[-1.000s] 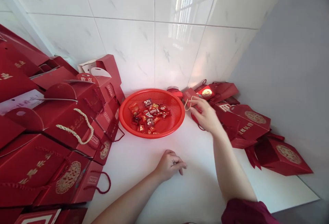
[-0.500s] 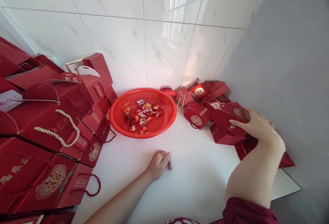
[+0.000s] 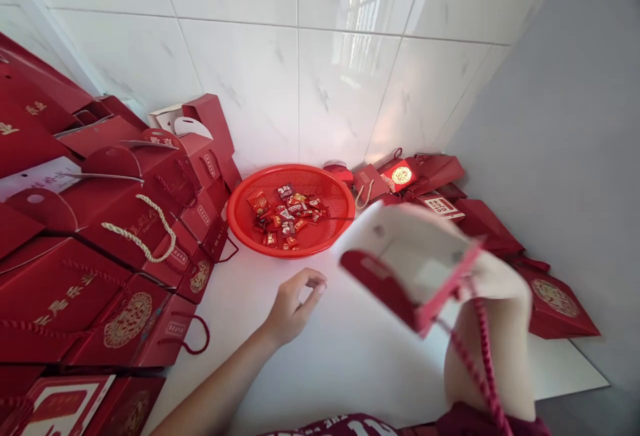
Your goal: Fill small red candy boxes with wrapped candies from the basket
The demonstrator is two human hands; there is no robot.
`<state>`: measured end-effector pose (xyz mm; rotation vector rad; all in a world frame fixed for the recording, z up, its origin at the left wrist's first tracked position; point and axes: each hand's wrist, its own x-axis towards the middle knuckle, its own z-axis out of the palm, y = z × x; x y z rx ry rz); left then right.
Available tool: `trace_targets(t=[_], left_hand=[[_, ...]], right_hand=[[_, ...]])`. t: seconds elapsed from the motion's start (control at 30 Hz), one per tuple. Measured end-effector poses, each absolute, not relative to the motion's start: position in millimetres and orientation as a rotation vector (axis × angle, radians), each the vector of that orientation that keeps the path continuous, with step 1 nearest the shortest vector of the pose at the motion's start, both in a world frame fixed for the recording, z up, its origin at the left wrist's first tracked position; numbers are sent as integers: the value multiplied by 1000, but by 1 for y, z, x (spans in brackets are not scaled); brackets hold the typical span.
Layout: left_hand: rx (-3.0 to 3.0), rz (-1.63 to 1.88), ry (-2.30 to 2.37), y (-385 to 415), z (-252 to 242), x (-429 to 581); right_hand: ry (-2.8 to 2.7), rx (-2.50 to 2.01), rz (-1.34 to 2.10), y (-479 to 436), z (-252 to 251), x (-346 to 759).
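Observation:
My right hand (image 3: 503, 279) holds up a red gift box (image 3: 377, 289) over the white table's right side. Its top is open and tilted towards me, showing a pale inside with nothing in it, and a red rope handle (image 3: 483, 343) dangles from it. Motion blurs the box, and it hides most of the fingers. My left hand (image 3: 295, 303) hovers just in front of the red plastic basket (image 3: 235, 223), loosely curved, with a gap between thumb and forefinger and nothing held. Wrapped candies (image 3: 287, 216) lie in the basket.
Red gift boxes (image 3: 125, 319) with rope handles are stacked along the left. More red boxes (image 3: 400, 176) lie in a heap at the back right, with one (image 3: 557, 299) near the right edge of the table (image 3: 310, 369). A tiled wall (image 3: 250, 83) stands behind.
My right hand has lifted a gift box from the right-hand heap and brought it left, turning its open top towards me. My left hand has moved slightly left and its fingers have loosened.

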<state>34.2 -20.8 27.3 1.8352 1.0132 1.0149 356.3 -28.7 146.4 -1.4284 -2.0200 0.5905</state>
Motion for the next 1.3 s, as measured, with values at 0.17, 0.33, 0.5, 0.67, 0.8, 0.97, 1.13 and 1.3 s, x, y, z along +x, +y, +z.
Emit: trace_targets(t=[0.17, 0.33, 0.5, 0.67, 0.8, 0.97, 1.13, 1.3], left_hand=[[1834, 1203, 1114, -17, 26, -10], [2082, 1083, 1239, -1, 29, -28], [2136, 688, 1228, 15, 33, -49], [2115, 688, 1243, 15, 44, -69], [2237, 1081, 1241, -4, 61, -55], [2716, 1228, 851, -20, 69, -28], [2480, 1292, 997, -15, 63, -30], [2080, 976, 1345, -5, 55, -40]], right_hand=[[-2281, -884, 1396, 4, 120, 260], [-2457, -990, 1119, 9, 102, 255], [-2475, -1310, 795, -5, 115, 273], [-2425, -953, 671, -12, 134, 261], [-2434, -743, 782, -13, 132, 252], [-2457, -737, 833, -12, 127, 248], [-2528, -849, 884, -11, 129, 252], [-2631, -984, 1016, -8, 128, 257]])
